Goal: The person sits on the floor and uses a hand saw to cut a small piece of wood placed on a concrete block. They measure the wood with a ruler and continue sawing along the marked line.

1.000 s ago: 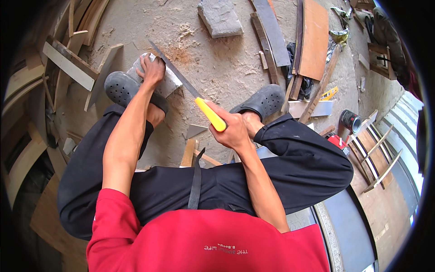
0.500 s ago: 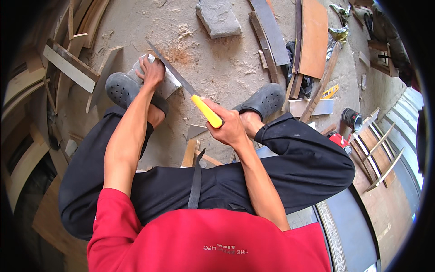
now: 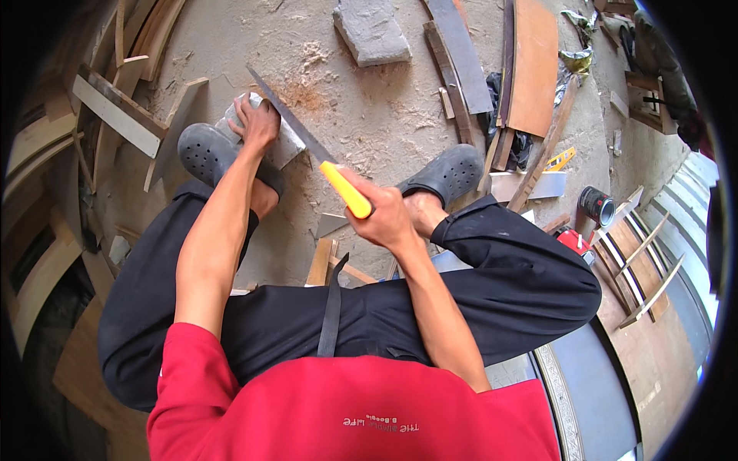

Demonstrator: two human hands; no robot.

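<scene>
While my right hand (image 3: 382, 209) is wrapped tightly around the yellow handle (image 3: 344, 188) of a saw (image 3: 306, 141), the blade slants away from me to the left, its tip reaching past my left hand (image 3: 259, 123). That hand lies just left of the saw, fingers spread, resting on a pale grey block (image 3: 287, 147). The block sits on the floor (image 3: 246, 34) just left of the blade, by my left shoe (image 3: 204, 152); I cannot tell whether blade and block touch. To the right of the saw's handle is my right shoe (image 3: 452, 173).

Sawdust (image 3: 307, 94) is scattered just right of the blade, and a big grey slab (image 3: 372, 32) lies beyond the saw. Well to the right of the saw I have a wide orange-brown board (image 3: 533, 65), a yellow level (image 3: 560, 159) and, farther over, a dark paint can (image 3: 596, 206). Left of the saw, a white board (image 3: 117, 117) leans among other wood. Nearer me than the saw, a short wood piece (image 3: 319, 265) lies between my legs.
</scene>
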